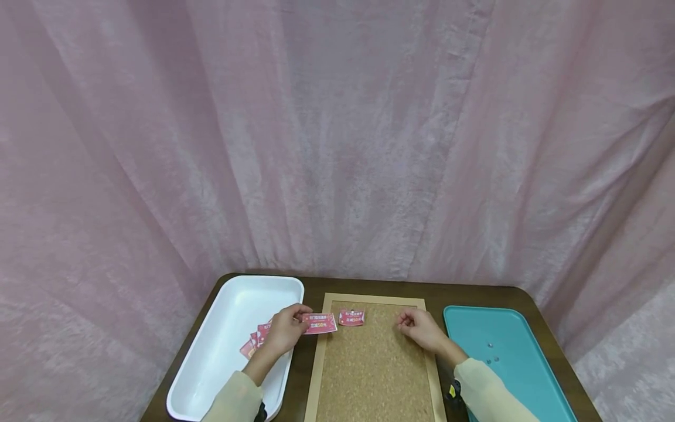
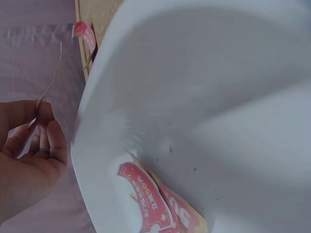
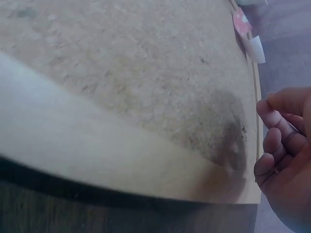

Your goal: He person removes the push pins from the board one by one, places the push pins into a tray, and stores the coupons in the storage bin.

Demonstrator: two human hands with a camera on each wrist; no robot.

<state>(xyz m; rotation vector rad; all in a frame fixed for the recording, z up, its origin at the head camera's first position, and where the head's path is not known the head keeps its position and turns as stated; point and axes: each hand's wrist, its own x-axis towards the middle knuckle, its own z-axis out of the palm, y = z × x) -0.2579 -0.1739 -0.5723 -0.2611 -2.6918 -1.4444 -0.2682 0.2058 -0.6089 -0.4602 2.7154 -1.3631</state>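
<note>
A pink coupon [image 1: 319, 323] with white and yellow print is pinched by its left end between thumb and fingers of my left hand [image 1: 285, 330]. Its right end overlaps the frame of the corkboard [image 1: 387, 375]. Another coupon [image 1: 351, 317] lies near the top of the cork, with a small pin at its upper edge; it curls up in the right wrist view. Over the board's upper right side is my right hand [image 1: 420, 330], fingers bent and thumb and forefinger tips [image 3: 266, 103] together. I cannot tell whether anything small is between them.
At left, a white tray [image 1: 211, 346] holds several loose coupons [image 2: 148, 199]. The teal tray [image 1: 522, 351] on the right has several small clear pins [image 1: 490, 346] on it. All stand on a dark brown table [image 1: 369, 287] before a pink curtain [image 1: 337, 146].
</note>
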